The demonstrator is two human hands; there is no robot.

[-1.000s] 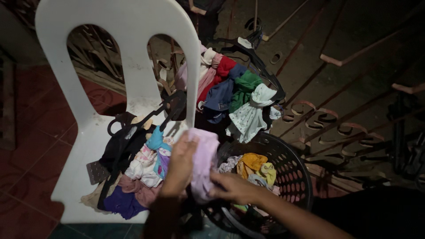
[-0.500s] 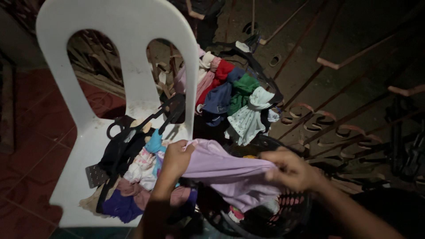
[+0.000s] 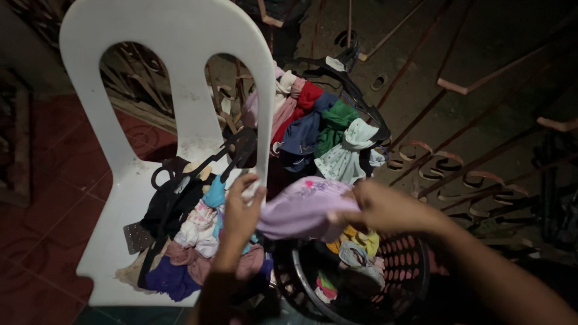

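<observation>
Since half a second ago the lilac garment has gone from a wide stretched span to a bunched, shorter fold, and the right hand has moved in toward the left hand.

Hidden or unclear: lighting is dim, so the kind of garment cannot be told; a faint print shows on its top. Both forearms run off the bottom edge. The dark round laundry basket is partly covered by the garment and the right arm; its near rim is lost in shadow. The heap of clothes on the white plastic chair is too jumbled to sort piece by piece; black hangers lie on top of it. More coloured garments hang behind the chair, their support hard to make out.

Pose: left hand raised, back toward the camera, fingers curled and gripping the garment's left edge. Right hand closed over the right end, knuckles up, fingertips hidden in cloth. The garment hangs between both hands, above the basket, just beside the chair seat's front corner.
</observation>
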